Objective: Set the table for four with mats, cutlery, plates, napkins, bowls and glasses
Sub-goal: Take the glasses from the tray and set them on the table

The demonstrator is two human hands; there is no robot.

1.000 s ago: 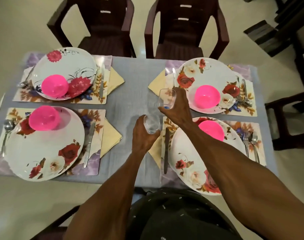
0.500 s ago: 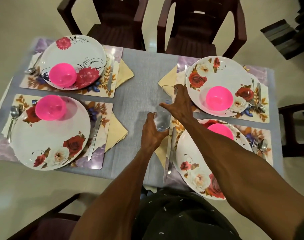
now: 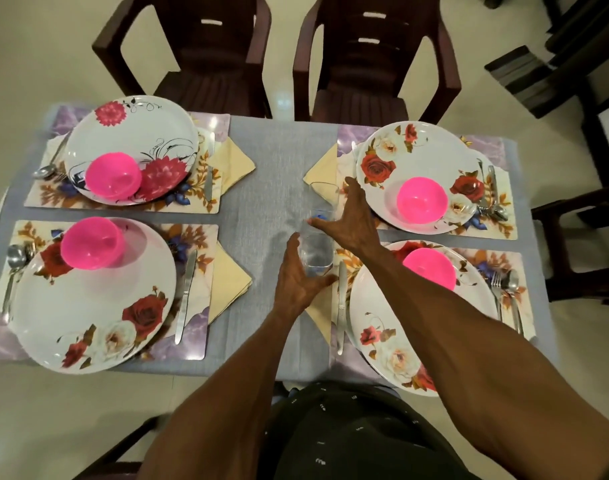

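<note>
Four floral place mats lie on the grey table, each with a flowered plate, a pink bowl, cutlery and a yellow napkin. My left hand curls round the near clear glass, which stands by the knife of the near right setting. My right hand holds the far clear glass between thumb and fingers, beside the far right plate and its napkin. The near right plate carries a pink bowl, partly hidden by my right forearm.
Two dark chairs stand at the far side of the table. Dark wooden furniture crowds the right edge. The left settings show no glass beside them. A grey strip of cloth runs down the middle.
Both hands have kept their glasses and lowered them a little toward the table beside the right settings. My left fingers look looser around the near glass.
</note>
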